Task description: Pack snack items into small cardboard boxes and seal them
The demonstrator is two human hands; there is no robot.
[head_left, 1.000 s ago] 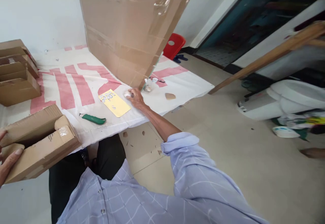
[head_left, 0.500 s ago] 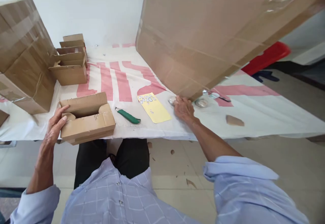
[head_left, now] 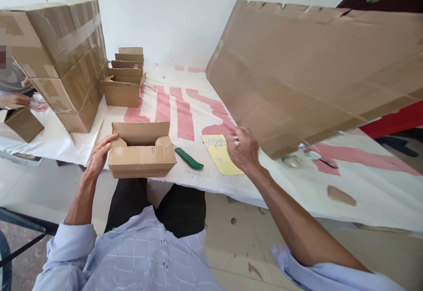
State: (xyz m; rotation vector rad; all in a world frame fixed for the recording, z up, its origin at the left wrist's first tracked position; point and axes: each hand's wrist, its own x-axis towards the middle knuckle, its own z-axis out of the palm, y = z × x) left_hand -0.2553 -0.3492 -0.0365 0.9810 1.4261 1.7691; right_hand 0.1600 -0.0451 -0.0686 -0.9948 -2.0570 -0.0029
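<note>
Cutter (head_left: 189, 159) lies between sheet (head_left: 222, 160) and carton (head_left: 142, 162) clamped by left grip (head_left: 98, 156); right grip (head_left: 243, 150), cannot tell.

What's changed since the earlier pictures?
The right hand has moved left, from the foot of the board to the right side of the yellow card; whether it holds anything is unclear. The left hand stays at the box's left end; knife and card lie as before.

Left hand (head_left: 97, 156) on open carton (head_left: 142, 161); right hand (head_left: 243, 149) partly covering yellow sheet (head_left: 222, 160); green cutter (head_left: 189, 159) between carton and sheet.
</note>
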